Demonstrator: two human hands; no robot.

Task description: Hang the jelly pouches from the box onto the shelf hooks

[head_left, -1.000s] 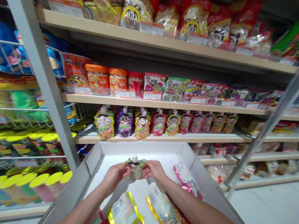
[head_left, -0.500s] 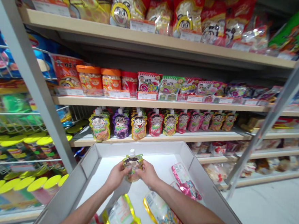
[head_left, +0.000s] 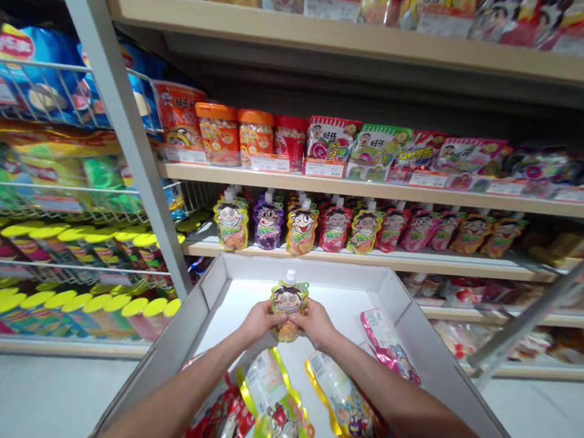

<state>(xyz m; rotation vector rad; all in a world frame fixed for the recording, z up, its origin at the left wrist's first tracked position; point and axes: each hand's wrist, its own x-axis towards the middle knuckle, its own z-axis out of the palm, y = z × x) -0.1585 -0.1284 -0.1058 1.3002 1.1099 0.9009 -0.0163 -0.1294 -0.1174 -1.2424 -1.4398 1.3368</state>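
Observation:
A yellow-green spouted jelly pouch (head_left: 288, 303) with a white cap stands upright between my two hands, its cartoon front facing me. My left hand (head_left: 263, 322) grips its left edge, and my right hand (head_left: 316, 321) grips the right edge, thumbs on the front. Beneath is a white open-topped box (head_left: 219, 317). Inside it lie a green-edged pouch (head_left: 278, 407), a yellow-edged pouch (head_left: 345, 402) partly under my right forearm, a pink pouch (head_left: 391, 349) by the right wall, and a red pouch (head_left: 220, 417) partly hidden by my left forearm.
Past the box, a shelf (head_left: 375, 260) carries a row of similar spouted pouches (head_left: 301, 231). Jars (head_left: 219, 134) and candy bags (head_left: 377, 149) line the shelf above. A grey post (head_left: 131, 137) rises at left, beside wire racks of canisters (head_left: 93, 313). A slanted metal bar (head_left: 542, 301) crosses at right.
The view has turned left and tilted down, so the shelves and box appear further right. Both hands still hold the pouch, whose front now shows more fully.

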